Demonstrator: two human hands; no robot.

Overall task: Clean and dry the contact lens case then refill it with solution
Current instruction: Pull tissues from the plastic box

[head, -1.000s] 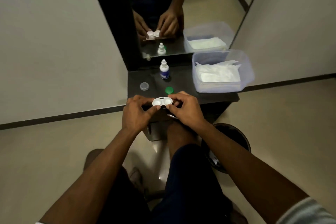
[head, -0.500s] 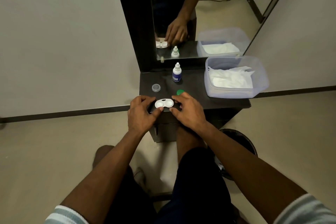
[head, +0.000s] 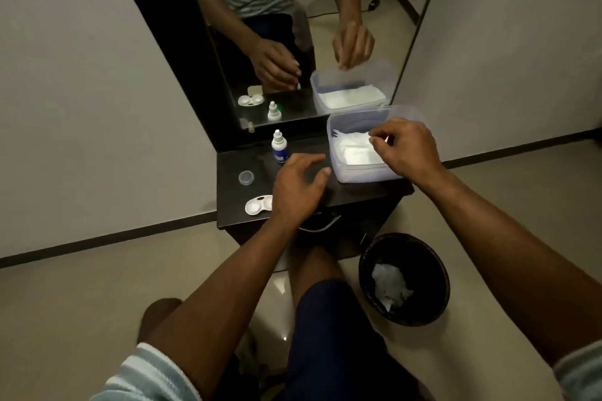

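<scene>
The white contact lens case (head: 258, 205) lies uncapped on the dark table (head: 234, 212), near its front left. One clear cap (head: 246, 177) rests behind the case. A small solution bottle (head: 279, 146) with a blue label stands at the back by the mirror. My left hand (head: 298, 189) hovers over the table just right of the case, fingers spread and holding nothing. My right hand (head: 404, 146) is over the clear plastic box (head: 365, 174), its finger and thumb pinching the edge of a white tissue (head: 351, 148) inside. The green cap is hidden.
A tall mirror (head: 293, 26) stands behind the table and repeats the scene. A black bin (head: 404, 277) holding a crumpled tissue sits on the floor at the right of the table. My knees are under the table's front edge.
Both hands have let go of the lens case, which now lies on the table. My right hand moved right to the tissue box; my left hand lifted off to the right of the case.
</scene>
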